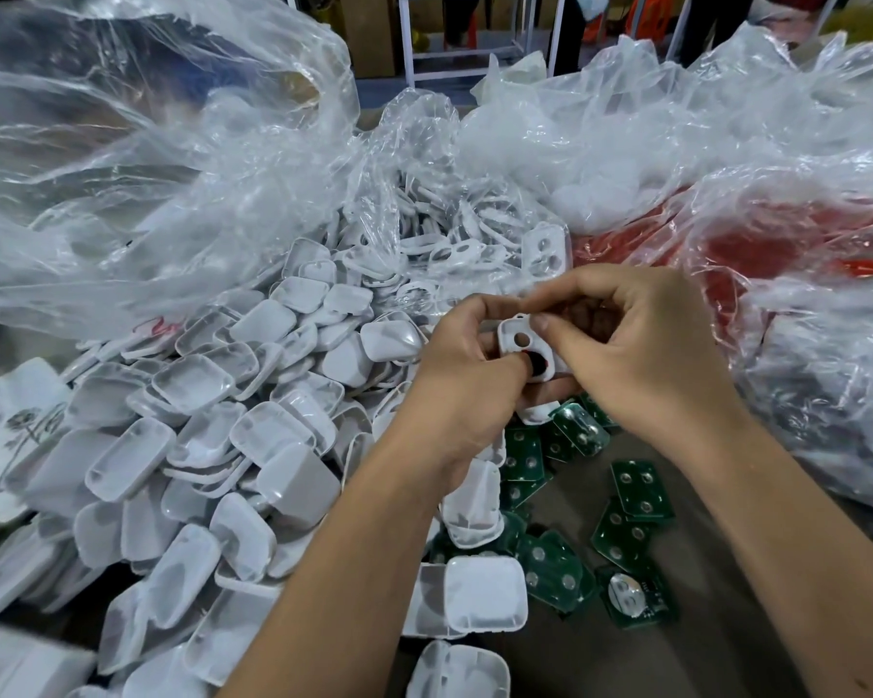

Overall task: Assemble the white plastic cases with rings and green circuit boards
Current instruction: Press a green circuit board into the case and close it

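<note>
Beyond the cluttered worktop, at twelve o'clock, a dim workshop shows white metal frame legs, brown cardboard boxes and an orange plastic stool. Bare patches of the brown work surface appear only toward five o'clock, among scattered green rectangular circuit boards with round silver contacts.

From seven to ten o'clock lies a deep heap of white rounded-square plastic case shells, many turned hollow side up. Crumpled clear plastic bags billow across the far half from ten to two o'clock; one at twelve o'clock spills white plastic ring-shaped frames. At two o'clock another clear bag covers a mass of red parts, too veiled by the film to make out.

At the centre, both hands meet over one white plastic case face with two round holes, held above the boards. The left hand curls around its near side, the thumb pressing on a dark round piece seated at the lower hole. The right hand pinches the case's upper right edge between thumb and bent fingers. A second white piece sits just beneath the held case, resting against the left fingers; its shape is mostly hidden.
</note>
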Available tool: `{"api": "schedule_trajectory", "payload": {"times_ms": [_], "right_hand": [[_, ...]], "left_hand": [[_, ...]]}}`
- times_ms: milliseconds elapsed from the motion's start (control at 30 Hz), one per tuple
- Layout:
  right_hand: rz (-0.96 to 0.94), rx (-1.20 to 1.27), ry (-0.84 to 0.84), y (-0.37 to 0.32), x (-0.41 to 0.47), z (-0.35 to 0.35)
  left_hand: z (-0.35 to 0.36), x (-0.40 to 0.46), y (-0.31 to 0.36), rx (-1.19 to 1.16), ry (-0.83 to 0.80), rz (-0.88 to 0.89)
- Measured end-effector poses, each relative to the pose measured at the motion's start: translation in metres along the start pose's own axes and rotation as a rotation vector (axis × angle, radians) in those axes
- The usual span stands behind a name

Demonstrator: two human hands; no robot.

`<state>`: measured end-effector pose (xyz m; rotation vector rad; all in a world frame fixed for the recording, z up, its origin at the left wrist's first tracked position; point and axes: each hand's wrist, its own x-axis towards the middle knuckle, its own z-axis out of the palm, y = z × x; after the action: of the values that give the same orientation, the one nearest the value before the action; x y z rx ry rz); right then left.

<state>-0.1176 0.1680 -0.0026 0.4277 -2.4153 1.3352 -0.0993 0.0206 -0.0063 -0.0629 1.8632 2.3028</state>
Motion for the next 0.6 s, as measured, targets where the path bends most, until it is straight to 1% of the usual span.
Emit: {"api": "schedule_trajectory", "payload": {"times_ms": [133, 333, 467, 600], "right_hand": [[-0.027, -0.09, -0.032, -0.0032, 0.0002, -0.0014], [-0.006, -0.08, -0.075, -0.0036, -0.0008, 0.0003], [-0.008, -0.122, -0.085, -0.0041, -0.0016, 0.0033], [-0.049, -0.193, -0.081, -0.0041, -0.0002, 0.0061]], "left_hand": [[-0.0004, 0.0007, 0.0006, -0.002, 0.0, -0.014], [-0.0017, 0.0033, -0.004, 0.082, 0.049, -0.001], [-0.0013, 0.0032, -0.0046, 0.057, 0.04, -0.002], [-0.001, 0.0021, -0.0033, 0.025, 0.033, -0.001]]}}
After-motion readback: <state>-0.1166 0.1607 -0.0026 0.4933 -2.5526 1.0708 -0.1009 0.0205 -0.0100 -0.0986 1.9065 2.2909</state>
